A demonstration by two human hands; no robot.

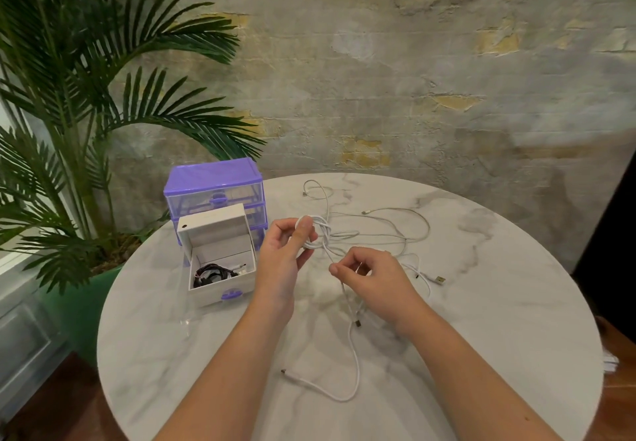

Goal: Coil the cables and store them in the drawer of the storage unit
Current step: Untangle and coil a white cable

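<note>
One drawer [220,261] holds dark cables [215,273] — left hand [285,251] grips white coil [309,234], right hand [371,275] pinches its cable.

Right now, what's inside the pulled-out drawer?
The open drawer holds a bundle of dark cables and something small and white beside it. Its near wall hides the front part of the floor.

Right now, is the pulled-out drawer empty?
No: the open drawer in front of the storage unit already holds a dark coiled cable.
</note>
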